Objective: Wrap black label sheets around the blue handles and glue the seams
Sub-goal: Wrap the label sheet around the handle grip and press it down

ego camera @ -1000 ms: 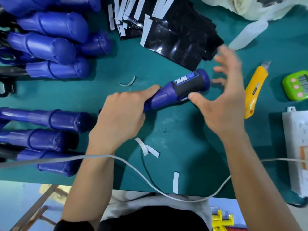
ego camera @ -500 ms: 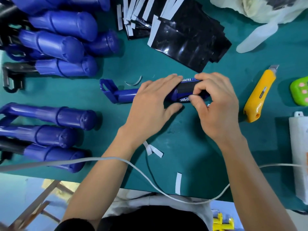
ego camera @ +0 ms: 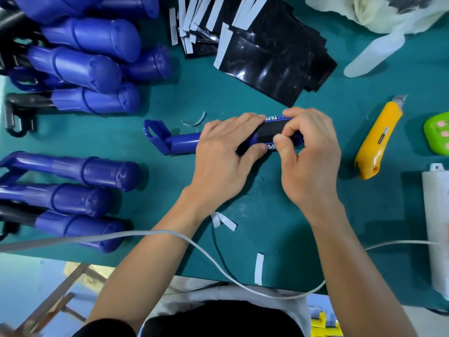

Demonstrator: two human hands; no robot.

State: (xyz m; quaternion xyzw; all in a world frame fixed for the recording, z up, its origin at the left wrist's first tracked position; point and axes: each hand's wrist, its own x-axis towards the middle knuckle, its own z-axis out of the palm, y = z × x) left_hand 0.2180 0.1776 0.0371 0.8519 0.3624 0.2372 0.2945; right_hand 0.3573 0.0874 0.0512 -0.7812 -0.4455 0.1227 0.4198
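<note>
Clamped, my left hand (ego camera: 223, 154) holds the blue plastic handle (ego camera: 184, 142) flat on the green table mat (ego camera: 267, 210), mid-table; my right hand (ego camera: 313, 154) pinches the glossy black label sheet (ego camera: 271, 130) wrapped round it, seam probably under my thumb. Spare black sheets (ego camera: 272, 62) lie beyond, a yellow utility knife (ego camera: 376, 139) further right.

A dark teal worktop (ego camera: 267, 215) fills most of the view, its surface matte and faintly scuffed near the middle. Its near edge runs across the bottom. Below that edge, at the left, lies a pale blue floor (ego camera: 26, 283), with bare wooden struts (ego camera: 58, 297) crossing it at an angle. The light is even and the shadows are soft.
</note>
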